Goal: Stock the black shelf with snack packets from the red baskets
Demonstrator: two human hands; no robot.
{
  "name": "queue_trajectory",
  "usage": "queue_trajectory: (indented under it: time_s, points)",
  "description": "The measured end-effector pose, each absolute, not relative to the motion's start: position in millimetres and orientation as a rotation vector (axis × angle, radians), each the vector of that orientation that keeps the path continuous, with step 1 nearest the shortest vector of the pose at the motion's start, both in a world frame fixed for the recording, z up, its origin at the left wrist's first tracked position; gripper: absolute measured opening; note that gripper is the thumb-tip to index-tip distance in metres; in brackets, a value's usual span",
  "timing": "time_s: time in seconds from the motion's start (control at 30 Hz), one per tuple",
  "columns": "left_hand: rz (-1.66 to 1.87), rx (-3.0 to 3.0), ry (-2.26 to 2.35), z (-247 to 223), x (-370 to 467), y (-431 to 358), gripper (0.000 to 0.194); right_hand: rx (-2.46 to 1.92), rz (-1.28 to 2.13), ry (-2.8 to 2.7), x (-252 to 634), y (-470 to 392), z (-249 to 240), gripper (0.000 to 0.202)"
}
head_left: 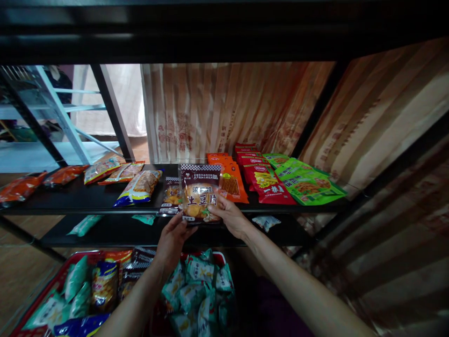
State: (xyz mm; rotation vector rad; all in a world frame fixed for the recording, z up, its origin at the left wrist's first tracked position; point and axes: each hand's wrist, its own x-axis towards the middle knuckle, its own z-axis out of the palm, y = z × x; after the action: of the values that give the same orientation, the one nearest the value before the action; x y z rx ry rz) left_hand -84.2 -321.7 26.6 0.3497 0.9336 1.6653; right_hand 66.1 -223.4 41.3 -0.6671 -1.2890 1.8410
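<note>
A dark brown snack bag (199, 189) with yellow chips pictured on it is held upright at the front edge of the black shelf (105, 199). My right hand (229, 215) grips its right side, thumb across the front. At the bag's lower left corner, my left hand (174, 236) has its fingers closed against the bottom edge. A similar brown bag (171, 199) lies on the shelf just left of the held one. Orange bags (231, 182) are directly to its right, partly behind it.
Red bags (268, 185) and green bags (308, 182) lie at the shelf's right. Blue-and-yellow (140, 187) and orange packets (23, 187) lie left. Below are a lower shelf (119, 231) and red baskets (21, 323) of snacks. A black upper shelf (224, 42) spans overhead.
</note>
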Motion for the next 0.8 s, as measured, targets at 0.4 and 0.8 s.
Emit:
queue_trajectory:
  time_s: [0.4,0.8]
  points:
    - [1.749,0.322,0.953,18.6,-85.2,-314.8,0.021,-0.698,1.934,-1.344,72.8,-226.5,42.2,0.05]
    - [1.778,0.318,0.927,35.4,-81.8,-305.3,0.008,-0.646,1.953,-1.152,71.0,-228.7,46.3,0.063]
